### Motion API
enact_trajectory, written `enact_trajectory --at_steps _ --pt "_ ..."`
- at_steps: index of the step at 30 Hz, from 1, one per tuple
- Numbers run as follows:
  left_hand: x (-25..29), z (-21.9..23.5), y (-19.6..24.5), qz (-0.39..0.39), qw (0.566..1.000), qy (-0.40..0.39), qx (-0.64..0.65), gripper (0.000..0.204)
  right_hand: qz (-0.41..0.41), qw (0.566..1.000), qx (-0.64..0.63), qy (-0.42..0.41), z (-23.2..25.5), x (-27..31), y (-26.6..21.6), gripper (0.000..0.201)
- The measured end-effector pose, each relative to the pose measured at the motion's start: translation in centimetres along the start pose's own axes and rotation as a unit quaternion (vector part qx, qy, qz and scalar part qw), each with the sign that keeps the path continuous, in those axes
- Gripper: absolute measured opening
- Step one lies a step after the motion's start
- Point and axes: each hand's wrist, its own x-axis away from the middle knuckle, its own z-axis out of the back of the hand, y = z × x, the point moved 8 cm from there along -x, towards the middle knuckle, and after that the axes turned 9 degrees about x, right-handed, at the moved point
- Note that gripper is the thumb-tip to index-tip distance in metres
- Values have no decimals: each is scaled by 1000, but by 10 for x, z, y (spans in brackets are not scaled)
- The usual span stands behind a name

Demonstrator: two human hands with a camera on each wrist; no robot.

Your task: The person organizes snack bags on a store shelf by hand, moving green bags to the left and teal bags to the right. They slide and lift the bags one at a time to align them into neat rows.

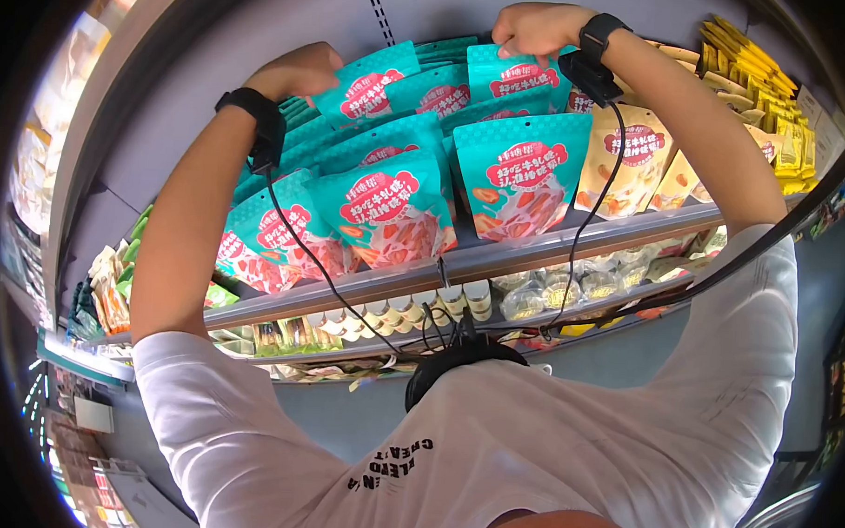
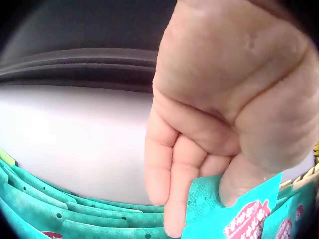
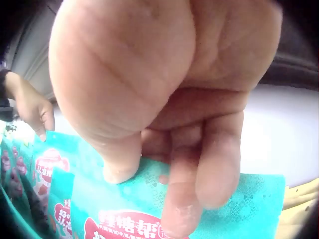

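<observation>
My left hand (image 1: 299, 71) pinches the top corner of a teal snack pouch (image 1: 365, 85) with a pink label. In the left wrist view the thumb lies in front of that pouch (image 2: 214, 206) and the fingers reach down behind it. To the right, my right hand (image 1: 539, 31) grips the top edge of another teal pouch (image 1: 513, 76). In the right wrist view its thumb and curled fingers overlap the upper part of this pouch (image 3: 149, 194). More teal pouches (image 1: 383, 207) stand in rows in front of and below both hands.
Tan pouches (image 1: 626, 155) and yellow packets (image 1: 794, 151) stand to the right on the same shelf. The shelf's front edge (image 1: 497, 257) runs below the pouches. Cups (image 1: 412, 310) and clear packs (image 1: 571, 288) sit on a lower shelf. Black cables hang from both wrists.
</observation>
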Motion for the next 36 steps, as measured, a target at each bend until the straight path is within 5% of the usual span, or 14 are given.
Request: enact_trajectory --at_steps 9,13,15,19,25,28,30,33,36 --pt "24 0 -30 47 999 13 -14 19 -4 995 30 -98 -22 -1 -21 35" --pt "34 0 -23 27 999 24 -24 16 -23 999 17 -46 4 -24 -23 36" --pt "29 -1 -27 14 999 39 7 19 10 999 -17 -38 4 -51 -21 31" --pt "31 1 -18 11 999 48 17 21 106 987 121 -24 -8 -71 -62 42" --pt "30 3 -19 -3 998 68 20 20 119 974 178 -80 -30 -82 -89 37" --pt "25 3 -24 -17 996 73 56 21 133 966 208 -77 -32 -86 -81 35" --pt "21 -2 -31 13 997 20 -69 20 146 969 191 -51 -24 -83 -74 36" --pt "24 -6 -28 3 1000 14 -14 18 149 976 158 -9 -1 -77 -51 26" --pt "21 -8 -23 -12 999 29 14 19 68 993 61 -81 8 -66 -18 26"
